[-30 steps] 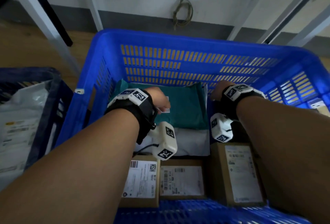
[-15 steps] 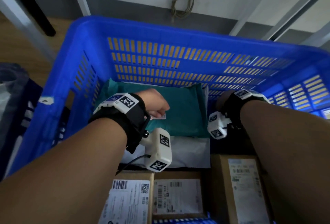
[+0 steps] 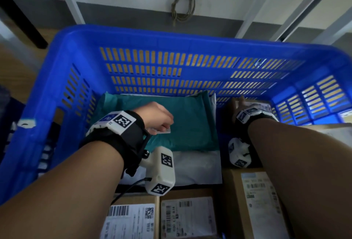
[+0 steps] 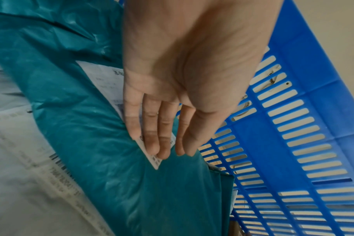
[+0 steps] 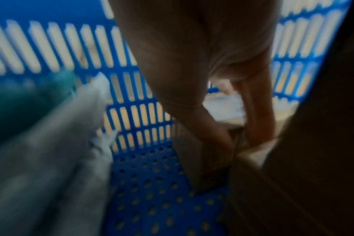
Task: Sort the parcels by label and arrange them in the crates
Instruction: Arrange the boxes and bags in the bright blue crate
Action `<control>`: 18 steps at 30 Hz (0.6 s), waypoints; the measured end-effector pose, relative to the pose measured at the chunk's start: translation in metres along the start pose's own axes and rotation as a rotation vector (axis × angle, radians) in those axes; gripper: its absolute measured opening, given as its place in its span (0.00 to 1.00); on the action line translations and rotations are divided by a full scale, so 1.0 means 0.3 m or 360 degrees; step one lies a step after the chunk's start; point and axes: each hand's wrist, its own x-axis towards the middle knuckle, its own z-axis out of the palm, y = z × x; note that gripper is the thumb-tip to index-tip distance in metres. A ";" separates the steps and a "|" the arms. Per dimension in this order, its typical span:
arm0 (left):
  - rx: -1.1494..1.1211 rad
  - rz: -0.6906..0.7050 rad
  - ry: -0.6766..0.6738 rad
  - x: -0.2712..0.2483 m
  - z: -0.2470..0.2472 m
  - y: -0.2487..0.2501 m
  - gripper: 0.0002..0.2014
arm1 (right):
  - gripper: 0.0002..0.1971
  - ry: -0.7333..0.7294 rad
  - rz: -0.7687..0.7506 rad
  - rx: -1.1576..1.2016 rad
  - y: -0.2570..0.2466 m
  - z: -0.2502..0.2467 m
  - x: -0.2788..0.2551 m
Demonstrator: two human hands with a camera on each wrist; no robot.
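Your left hand [image 4: 184,67]: straight fingers [image 4: 152,140] together on teal parcel's [image 3: 190,120] label | your right hand [image 5: 202,67]: fingers clamped on cardboard box [image 5: 218,153] | both inside blue crate [image 3: 171,37]

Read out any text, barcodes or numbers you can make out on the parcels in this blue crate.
No text reads clearly enough to quote.
Teal mailer bag: white label under the left hand, print blurred.
White mailer bag: barcode and digits, smeared.
Three cardboard boxes, left, middle, right: barcodes visible, print too small.
Wrist bands: square black-and-white marker codes, no words.
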 end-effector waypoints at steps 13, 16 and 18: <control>0.0050 0.0027 -0.0028 0.015 0.001 -0.015 0.11 | 0.28 0.0234 -0.0021 -0.0311 -0.028 -0.051 -0.095; 0.0042 0.0041 -0.0037 0.014 0.003 -0.015 0.06 | 0.28 0.0147 -0.0093 -0.0336 -0.020 -0.027 -0.072; 0.0036 0.0045 -0.0034 0.014 0.002 -0.019 0.06 | 0.33 0.0163 -0.0118 -0.0321 -0.018 -0.019 -0.060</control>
